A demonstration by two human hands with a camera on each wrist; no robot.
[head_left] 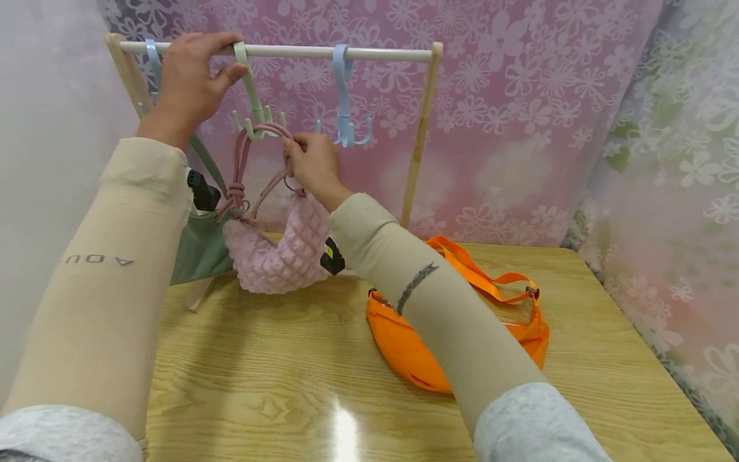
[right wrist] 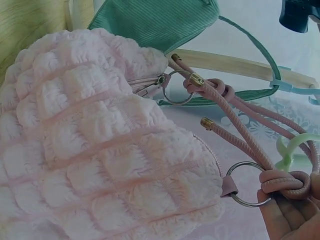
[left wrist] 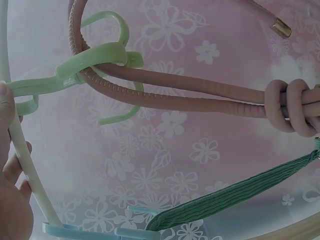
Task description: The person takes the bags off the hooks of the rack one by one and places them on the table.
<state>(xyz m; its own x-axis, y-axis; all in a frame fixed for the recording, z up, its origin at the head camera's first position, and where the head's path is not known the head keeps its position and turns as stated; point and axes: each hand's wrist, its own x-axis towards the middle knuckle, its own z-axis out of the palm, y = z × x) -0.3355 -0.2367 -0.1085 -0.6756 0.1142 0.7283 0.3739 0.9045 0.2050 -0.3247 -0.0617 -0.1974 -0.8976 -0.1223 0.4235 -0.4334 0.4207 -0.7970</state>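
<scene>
A pink quilted handbag (head_left: 280, 256) hangs by its rope strap (left wrist: 190, 95), which is looped over a prong of the green hook (head_left: 252, 90). At the rack's rod, my left hand (head_left: 193, 80) pinches the top of that hook between thumb and index finger; its other fingers lie behind the rod in the left wrist view. My right hand (head_left: 316, 163) holds the strap near its knot (right wrist: 285, 183), just above the bag's metal ring (right wrist: 245, 184). Behind the pink bag, a green bag (right wrist: 155, 22) hangs by its strap from a blue hook (head_left: 153, 61) at the left.
The white rod (head_left: 392, 54) spans two wooden posts (head_left: 423, 128). A second blue hook (head_left: 342, 96) hangs from it at the right. An orange bag (head_left: 404, 346) lies on the wooden table (head_left: 277, 378), partly covered by my right forearm. A flowered curtain (head_left: 508, 128) stands behind.
</scene>
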